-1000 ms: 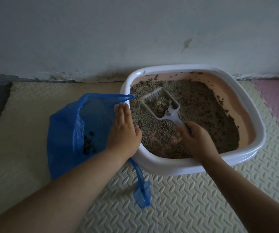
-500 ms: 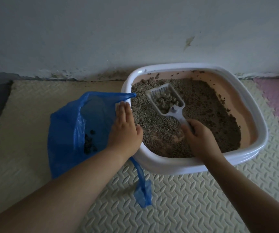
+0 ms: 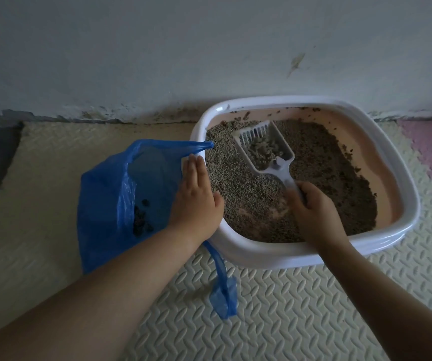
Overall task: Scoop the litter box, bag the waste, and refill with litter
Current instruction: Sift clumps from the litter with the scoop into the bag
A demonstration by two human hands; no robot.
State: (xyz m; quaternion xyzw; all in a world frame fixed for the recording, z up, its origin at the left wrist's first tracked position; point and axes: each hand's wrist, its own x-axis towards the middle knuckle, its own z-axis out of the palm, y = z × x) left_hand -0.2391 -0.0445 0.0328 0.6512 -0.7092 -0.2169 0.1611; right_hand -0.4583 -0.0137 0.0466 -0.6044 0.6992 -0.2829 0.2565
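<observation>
Right hand: the right hand (image 3: pixel 313 212) has its fingers curled tight round the handle of the scoop (image 3: pixel 283 168), over the near middle of the litter box (image 3: pixel 261 256).
Left hand: the left hand (image 3: pixel 196 204) lies flat with fingers straight and together, pressing the edge of the bag (image 3: pixel 105 204) against the box's left rim.
Scoop: raised just above the litter (image 3: pixel 326 173) in the far half of the box, with a small heap of clumps (image 3: pixel 264 149) in its slotted basket.
Long axis: handle at the near right, basket pointing far and left.
Bag: blue and open-mouthed, on the floor mat (image 3: pixel 287 308) touching the box's left side; dark waste (image 3: pixel 142 220) already sits inside.
Key relation: the bag mouth is to the left of the basket, across the left rim. The left hand is between the two.
Step in hand: probably sifting loose grains, then carrying the load to the bag.
Next move: likely swing the basket left over the rim, clear of the flat hand, and tip it.
Risk: clumps may spill on the mat if the basket tilts early.
Progress: scooping under way; refill not begun.
</observation>
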